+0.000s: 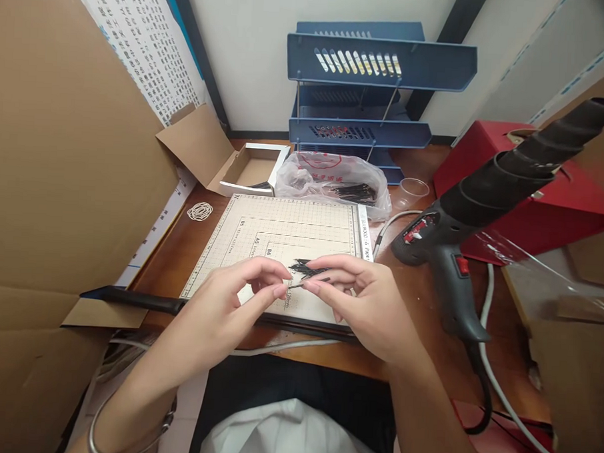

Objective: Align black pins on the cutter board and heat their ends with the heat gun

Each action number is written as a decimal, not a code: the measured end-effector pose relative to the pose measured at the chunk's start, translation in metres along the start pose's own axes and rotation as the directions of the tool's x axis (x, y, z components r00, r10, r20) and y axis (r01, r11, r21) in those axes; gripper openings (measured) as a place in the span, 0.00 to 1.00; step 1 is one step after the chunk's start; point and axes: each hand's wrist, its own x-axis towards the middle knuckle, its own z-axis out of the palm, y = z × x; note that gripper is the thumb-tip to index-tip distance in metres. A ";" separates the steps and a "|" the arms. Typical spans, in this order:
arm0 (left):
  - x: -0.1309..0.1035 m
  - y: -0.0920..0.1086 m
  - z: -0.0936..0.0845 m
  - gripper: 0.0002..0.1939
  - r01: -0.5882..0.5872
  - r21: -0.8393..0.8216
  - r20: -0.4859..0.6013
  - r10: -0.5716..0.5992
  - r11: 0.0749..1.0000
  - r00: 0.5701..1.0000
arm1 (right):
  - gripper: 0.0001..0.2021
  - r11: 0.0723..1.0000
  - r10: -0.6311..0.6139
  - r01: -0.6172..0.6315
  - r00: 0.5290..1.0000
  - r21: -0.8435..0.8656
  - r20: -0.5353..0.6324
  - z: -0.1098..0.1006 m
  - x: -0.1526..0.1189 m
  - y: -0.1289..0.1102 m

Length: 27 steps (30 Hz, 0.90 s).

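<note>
Between my two hands, over a cream paper cutter board (235, 250) with printed grid lines, is a thin dark piece (296, 286). My left hand (243, 297) pinches its left end between thumb and forefinger. The thumb and forefinger of my right hand (363, 299) close on its other end. A small pile of thin black pieces (300, 264) lies on the board just behind my fingers, partly hidden by my right hand.
A plastic bag (304, 183) of black pieces and an open cardboard box (254, 164) stand behind the board, before blue trays (356, 132). On the right are a heat gun (451, 260), a clear cup (414, 189) and a red box (532, 216). A cream coil (199, 211) lies left.
</note>
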 end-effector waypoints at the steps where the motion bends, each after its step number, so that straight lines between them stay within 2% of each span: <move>1: 0.000 0.001 -0.002 0.08 -0.011 0.002 -0.010 0.011 1.000 1.000 | 0.12 0.999 0.028 -0.028 1.000 0.028 0.006 -0.003 -0.001 -0.001; 4: 0.001 0.005 -0.007 0.07 -0.057 0.015 -0.061 0.058 0.998 0.996 | 0.09 1.000 -0.001 0.000 0.999 0.026 0.043 -0.010 -0.005 -0.003; 8: 0.000 0.011 -0.012 0.05 -0.108 0.055 -0.136 0.114 0.993 0.984 | 0.06 0.986 -0.151 0.155 0.986 -0.063 0.065 -0.016 -0.008 -0.004; 12: -0.001 0.013 -0.014 0.05 -0.145 0.082 -0.130 0.155 0.986 0.979 | 0.04 0.935 -0.287 0.294 0.956 -0.199 0.061 -0.018 -0.009 -0.003; 15: -0.002 0.014 -0.012 0.06 -0.178 0.099 -0.069 0.185 0.979 0.980 | 0.05 0.916 -0.328 0.325 0.944 -0.235 0.029 -0.018 -0.010 -0.003; 18: 0.004 0.010 -0.013 0.08 -0.260 0.155 0.092 0.248 0.953 0.964 | 0.05 0.905 -0.311 0.305 0.950 -0.297 0.026 -0.017 -0.007 -0.001; 20: 0.021 -0.001 -0.021 0.11 -0.323 0.254 0.150 0.292 0.912 0.944 | 0.05 0.895 -0.288 0.265 0.958 -0.360 -0.011 -0.017 -0.004 0.003; 21: 0.036 -0.009 -0.028 0.12 -0.338 0.329 0.139 0.308 0.882 0.941 | 0.06 0.894 -0.273 0.234 0.961 -0.383 -0.051 -0.018 -0.004 0.006; 22: 0.054 -0.020 -0.037 0.13 -0.318 0.432 0.079 0.315 0.844 0.946 | 0.07 0.898 -0.258 0.201 0.961 -0.392 -0.100 -0.019 -0.004 0.009; 25: 0.126 -0.058 -0.068 0.17 -0.052 0.692 -0.078 0.147 0.720 0.986 | 0.12 0.920 -0.211 0.124 0.956 -0.371 -0.203 -0.024 -0.007 0.016; 27: 0.175 -0.084 -0.085 0.19 0.035 0.710 -0.121 0.072 0.704 0.990 | 0.12 0.928 -0.188 0.103 0.959 -0.357 -0.213 -0.028 -0.013 0.018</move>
